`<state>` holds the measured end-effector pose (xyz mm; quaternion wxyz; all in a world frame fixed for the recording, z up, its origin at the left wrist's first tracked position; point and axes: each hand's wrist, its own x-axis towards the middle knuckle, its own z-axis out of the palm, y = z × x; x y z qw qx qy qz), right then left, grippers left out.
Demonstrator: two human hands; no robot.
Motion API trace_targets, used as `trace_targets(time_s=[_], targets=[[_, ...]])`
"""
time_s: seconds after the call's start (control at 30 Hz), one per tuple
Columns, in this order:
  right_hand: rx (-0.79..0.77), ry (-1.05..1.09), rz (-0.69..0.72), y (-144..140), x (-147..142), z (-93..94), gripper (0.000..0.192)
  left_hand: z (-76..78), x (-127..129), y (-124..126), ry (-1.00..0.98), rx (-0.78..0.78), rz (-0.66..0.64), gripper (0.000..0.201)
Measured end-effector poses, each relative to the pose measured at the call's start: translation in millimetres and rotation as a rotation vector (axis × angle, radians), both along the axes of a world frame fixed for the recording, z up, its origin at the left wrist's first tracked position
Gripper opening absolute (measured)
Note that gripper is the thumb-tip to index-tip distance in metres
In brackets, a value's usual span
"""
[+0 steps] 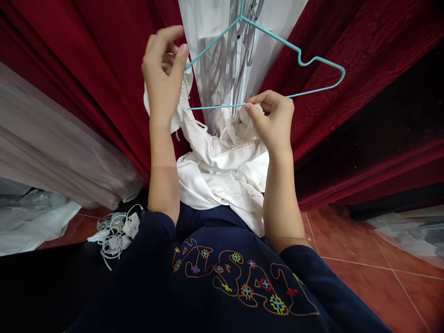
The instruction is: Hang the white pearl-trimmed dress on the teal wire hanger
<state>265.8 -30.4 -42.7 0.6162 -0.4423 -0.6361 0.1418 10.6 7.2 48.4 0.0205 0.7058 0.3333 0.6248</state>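
Note:
A light-blue wire clothes hanger [277, 40] spans the upper middle, its hook end running out of the top of the view. My right hand [274, 118] pinches the hanger's bottom bar between thumb and fingers, against the beaded edge of a white garment [225, 159]. My left hand [162, 69] is raised beside the hanger's left end, fingers loosely bent and the thumb apart. White cloth with a pearl-bead trim hangs behind that wrist and around the hanger's left side. The garment's lower folds drape against my front. What lies behind my left fingers is hidden.
Red drapes [114, 69] hang on both sides, with pale sheer fabric [62, 134] at left. Behind the hanger stands a silver ornamental metal frame [239, 60]. White cables [116, 238] lie in a tangle at lower left. Red tiles [364, 240] cover the floor.

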Motion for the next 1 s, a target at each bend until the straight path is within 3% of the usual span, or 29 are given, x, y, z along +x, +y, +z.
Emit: trace_targets(time_s=[0.07, 0.2, 0.23, 0.33, 0.4, 0.5, 0.57, 0.73, 0.87, 1.0], targets=[[0.003, 0.016, 0.01, -1, 0, -0.4, 0.026, -7.2, 9, -11, -0.008, 0.029, -0.041, 0.024], [0.029, 0.039, 0.038, -2, 0, -1.9, 0.024, -47.8, 20, -45, -0.44, -0.027, -0.105, 0.029], [0.032, 0.048, 0.046, -2, 0, -2.6, 0.023, -61.0, 24, -51, -0.521, -0.121, -0.142, 0.035], [0.028, 0.063, 0.069, 0, 0, -4.6, 0.022, -94.1, 43, -54, -0.401, -0.741, -0.354, 0.049], [0.023, 0.065, 0.076, -1, 0, -4.5, 0.022, -104.6, 62, -47, -0.462, -0.872, -0.487, 0.043], [0.023, 0.061, 0.053, -9, -4, -1.0, 0.024, -103.0, 90, -39, -0.801, -0.625, -0.681, 0.027], [0.027, 0.063, 0.012, -21, -7, 1.8, 0.024, -97.0, 101, -40, -0.885, -0.537, -0.751, 0.03], [0.099, 0.275, -0.138, -44, 6, -3.6, 0.022, -86.0, 90, -51, -0.882, -0.592, -0.648, 0.018], [0.215, 0.636, -0.295, -31, 45, -8.9, 0.023, -81.2, 75, -55, -0.853, -0.635, -0.604, 0.016], [0.275, 0.783, -0.404, -21, 78, 11.1, 0.029, -79.7, 75, -57, -0.846, -0.608, -0.592, 0.016]])
